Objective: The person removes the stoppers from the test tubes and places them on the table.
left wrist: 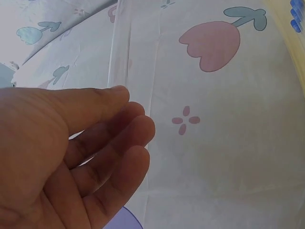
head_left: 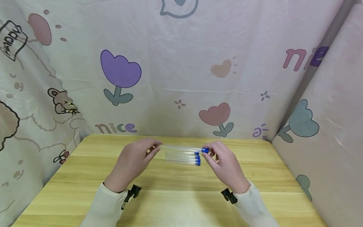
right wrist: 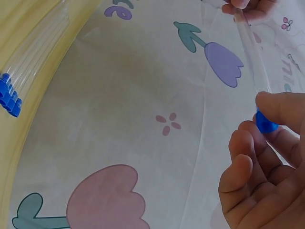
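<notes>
A clear test tube [head_left: 181, 147] with a blue cap [right wrist: 267, 123] is held roughly level above the table, between both hands. My right hand [head_left: 225, 164] pinches its capped end between thumb and fingers. At the other end, the fingertips of my left hand [head_left: 133, 160] meet round the tube's tip; in the left wrist view the thumb and bent fingers [left wrist: 126, 176] show, but the tube does not. Below the held tube, several similar test tubes [head_left: 181, 160] lie side by side on the table, their blue caps [right wrist: 9, 98] pointing to the right in the head view.
The wooden table [head_left: 175, 208] ends at a patterned cloth backdrop [head_left: 181, 104]. More printed cloth [head_left: 326, 151] hangs along the right and left sides. Black wrist mounts [head_left: 229, 196] sit at both sleeve cuffs.
</notes>
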Demonstrator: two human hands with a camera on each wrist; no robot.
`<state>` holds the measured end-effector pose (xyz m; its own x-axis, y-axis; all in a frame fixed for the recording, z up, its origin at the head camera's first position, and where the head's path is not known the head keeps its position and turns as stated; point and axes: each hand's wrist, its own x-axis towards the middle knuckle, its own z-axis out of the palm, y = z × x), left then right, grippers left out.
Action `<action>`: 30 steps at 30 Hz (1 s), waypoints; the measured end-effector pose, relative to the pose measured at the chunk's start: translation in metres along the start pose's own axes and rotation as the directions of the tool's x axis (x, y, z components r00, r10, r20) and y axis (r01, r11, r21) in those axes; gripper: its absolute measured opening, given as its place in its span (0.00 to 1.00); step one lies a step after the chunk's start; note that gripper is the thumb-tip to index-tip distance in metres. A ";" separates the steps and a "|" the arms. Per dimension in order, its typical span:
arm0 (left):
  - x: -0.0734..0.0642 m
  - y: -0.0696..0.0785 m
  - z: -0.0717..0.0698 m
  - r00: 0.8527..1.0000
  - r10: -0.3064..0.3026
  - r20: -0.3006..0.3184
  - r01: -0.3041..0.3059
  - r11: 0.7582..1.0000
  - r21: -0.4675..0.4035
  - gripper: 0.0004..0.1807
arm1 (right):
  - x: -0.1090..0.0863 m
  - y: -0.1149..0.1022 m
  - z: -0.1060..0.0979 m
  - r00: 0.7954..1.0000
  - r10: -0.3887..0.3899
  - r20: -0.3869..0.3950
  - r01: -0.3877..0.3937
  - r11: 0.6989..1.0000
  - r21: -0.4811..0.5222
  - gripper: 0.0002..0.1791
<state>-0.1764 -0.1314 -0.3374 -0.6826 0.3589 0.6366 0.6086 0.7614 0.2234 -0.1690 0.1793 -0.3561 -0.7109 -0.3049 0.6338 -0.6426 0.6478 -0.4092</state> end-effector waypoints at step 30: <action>-0.002 0.003 -0.004 0.998 0.001 0.061 0.000 1.000 -0.017 0.09 | -0.001 0.000 0.006 0.999 0.028 -0.021 -0.028 0.999 -0.029 0.09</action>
<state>-0.1711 -0.1320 -0.3348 -0.7055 0.3915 0.5908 0.6151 0.7522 0.2361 -0.1701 0.1750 -0.3605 -0.7222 -0.2722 0.6359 -0.6137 0.6763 -0.4075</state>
